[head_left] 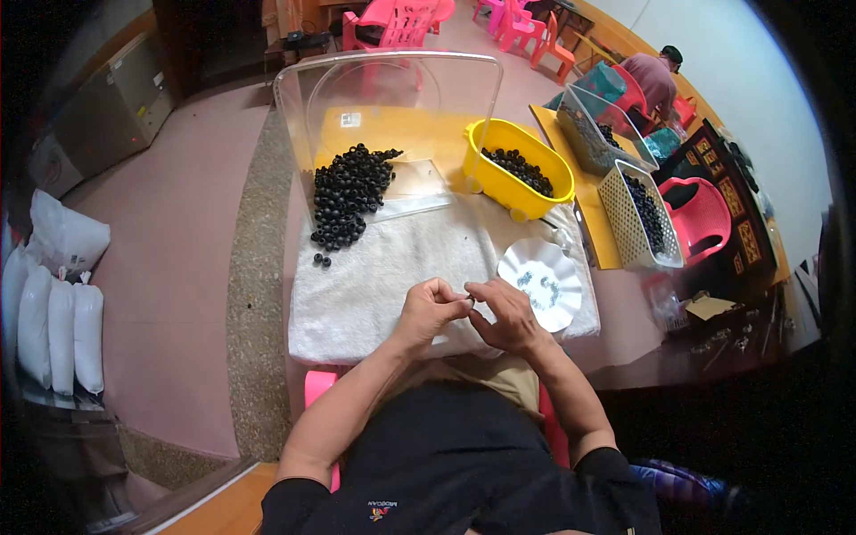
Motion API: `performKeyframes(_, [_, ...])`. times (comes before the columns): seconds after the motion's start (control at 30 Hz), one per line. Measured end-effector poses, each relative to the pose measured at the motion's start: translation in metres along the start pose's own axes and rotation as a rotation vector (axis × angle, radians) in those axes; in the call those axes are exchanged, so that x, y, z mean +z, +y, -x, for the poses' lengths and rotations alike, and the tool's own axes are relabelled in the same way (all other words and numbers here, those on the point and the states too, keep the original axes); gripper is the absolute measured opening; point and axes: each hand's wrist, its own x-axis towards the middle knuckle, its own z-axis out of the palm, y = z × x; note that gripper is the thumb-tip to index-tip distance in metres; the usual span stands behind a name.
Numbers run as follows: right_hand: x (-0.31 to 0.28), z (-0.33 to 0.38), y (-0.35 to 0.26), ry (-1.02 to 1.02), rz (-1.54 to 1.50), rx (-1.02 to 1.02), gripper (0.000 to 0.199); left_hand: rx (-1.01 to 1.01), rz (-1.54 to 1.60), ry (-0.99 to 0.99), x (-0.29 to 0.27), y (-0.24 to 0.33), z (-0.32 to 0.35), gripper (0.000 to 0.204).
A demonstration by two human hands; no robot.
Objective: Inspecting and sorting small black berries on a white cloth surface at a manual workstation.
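Observation:
My left hand [430, 312] and my right hand [506, 319] meet over the near part of a white towel [392, 276]. Fingertips of both are pinched together on a small dark piece [470, 299], mostly covered and too small to name. Close by my right hand lies a white fluted plate [571, 305] with tiny dark bits on it. Farther off at the left, a heap of black ring-like parts [346, 192] spreads onto the towel, a few lying loose at its near end. A yellow tub [481, 143] at the far right holds more black parts.
A clear plastic panel or bin wall [392, 55] rises behind the heap. To the right, a clear box [580, 134] and a cream perforated basket [624, 232] hold black parts. White sacks [62, 330] stand at left. Another person [651, 85] bends beyond, near pink chairs [700, 218].

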Motion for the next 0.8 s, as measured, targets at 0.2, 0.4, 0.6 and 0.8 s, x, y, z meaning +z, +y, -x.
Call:
performKeyframes(0.2, [-0.004,0.0,-0.001,-0.03,-0.018,-0.06,0.039,-0.027,-0.048,-0.048,0.001,0.006,0.003,0.018])
performKeyframes(0.4, [-0.008,0.005,-0.007,-0.058,-0.061,-0.045,0.039,-0.063,-0.11,-0.148,-0.004,0.006,0.002,0.016])
performKeyframes(0.6, [-0.006,0.008,0.01,0.083,-0.062,0.175,0.035,-0.131,0.025,-0.061,0.004,0.013,0.003,0.017])
performKeyframes(0.8, [-0.044,-0.028,0.051,0.471,0.139,0.192,0.022,-0.097,-0.006,-0.009,0.007,0.016,0.002,0.02])
